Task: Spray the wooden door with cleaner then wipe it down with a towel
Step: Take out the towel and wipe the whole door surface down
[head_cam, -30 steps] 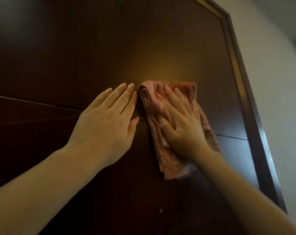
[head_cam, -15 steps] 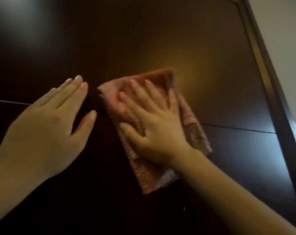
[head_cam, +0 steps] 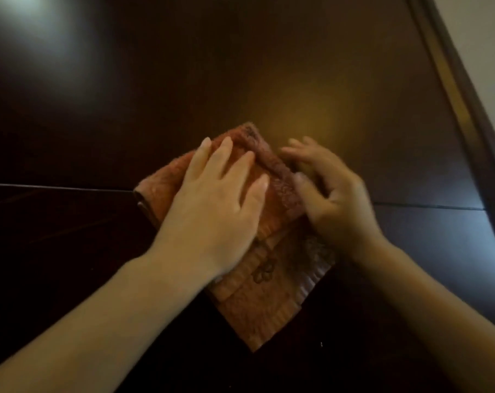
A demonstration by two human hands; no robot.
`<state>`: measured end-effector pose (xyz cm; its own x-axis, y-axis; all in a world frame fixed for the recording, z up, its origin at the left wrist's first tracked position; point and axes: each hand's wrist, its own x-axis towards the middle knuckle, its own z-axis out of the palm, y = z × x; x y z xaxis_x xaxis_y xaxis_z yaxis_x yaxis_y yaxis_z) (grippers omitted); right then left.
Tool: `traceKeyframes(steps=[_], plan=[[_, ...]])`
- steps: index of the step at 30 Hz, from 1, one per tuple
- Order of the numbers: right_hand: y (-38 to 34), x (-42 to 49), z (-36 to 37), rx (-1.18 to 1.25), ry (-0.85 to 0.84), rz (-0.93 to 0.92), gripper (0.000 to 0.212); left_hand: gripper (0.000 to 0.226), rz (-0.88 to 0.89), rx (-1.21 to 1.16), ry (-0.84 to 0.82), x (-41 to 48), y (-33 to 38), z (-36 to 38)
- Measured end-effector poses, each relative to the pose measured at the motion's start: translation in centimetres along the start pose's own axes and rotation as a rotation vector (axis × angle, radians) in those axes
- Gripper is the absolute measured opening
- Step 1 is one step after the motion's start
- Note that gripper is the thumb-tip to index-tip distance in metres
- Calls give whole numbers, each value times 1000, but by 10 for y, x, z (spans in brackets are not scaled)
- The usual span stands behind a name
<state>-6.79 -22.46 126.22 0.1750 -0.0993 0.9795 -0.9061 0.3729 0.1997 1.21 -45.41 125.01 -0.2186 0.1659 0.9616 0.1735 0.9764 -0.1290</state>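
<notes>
Dark wooden door [head_cam: 240,66] fills nearly the whole view. It has a glossy, deep brown finish. A thin horizontal groove [head_cam: 56,188] crosses it at mid-height and picks up again right of the hands. Door frame [head_cam: 461,89] runs diagonally down the right side, with a pale wall [head_cam: 493,38] beyond it. Two reflections show on the panel: a warm yellow patch [head_cam: 297,109] just above the hands and a pale one [head_cam: 28,18] top left.

Only marking visible is a small flower-like outline [head_cam: 264,272] stitched on the towel's lower half. It is a motif, not text.

Towel [head_cam: 269,307] is orange-salmon terry, folded into a rough rectangle. It lies flat against the door, tilted, straddling the groove. Ribbed bands run across its lower part. Its top corner is bunched into a darker roll, and its lower corner hangs below both wrists.

Left hand [head_cam: 218,211] has a released grip. The palm is flat on the towel's upper left and the fingers are straight and spread, pressing it to the door.

Right hand [head_cam: 337,205] sits at the towel's right edge, touching it. The fingers look bent, but motion blur smears them, so I cannot tell whether the grip is clenched on the cloth or just resting.

Both forearms are bare, coming in from the bottom corners.
</notes>
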Motion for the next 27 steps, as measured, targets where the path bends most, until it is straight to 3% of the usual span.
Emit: traceKeyframes(steps=[1,2,4,7,10,14,17,20,27], plan=[[9,0,-10,-115,30,53,38,73,63,48,47,11,32,7],[20,0,-15,-234,14,105,40,72,53,103,-14,20,71,23],[29,1,-17,-397,-80,103,46,72,22,150,13,17,82,42],[22,5,-4,-458,-158,104,53,74,48,300,192,14,64,48],[15,8,6,-480,-98,187,57,68,115,337,128,9,73,51],[8,6,8,-587,-165,230,58,67,212,355,86,6,53,41],[-7,4,22,-683,-178,161,66,68,303,375,66,9,27,26],[-18,2,39,-638,-227,83,78,71,217,360,64,11,12,15],[-17,-4,39,-621,-228,106,81,66,76,353,123,-31,-17,6]])
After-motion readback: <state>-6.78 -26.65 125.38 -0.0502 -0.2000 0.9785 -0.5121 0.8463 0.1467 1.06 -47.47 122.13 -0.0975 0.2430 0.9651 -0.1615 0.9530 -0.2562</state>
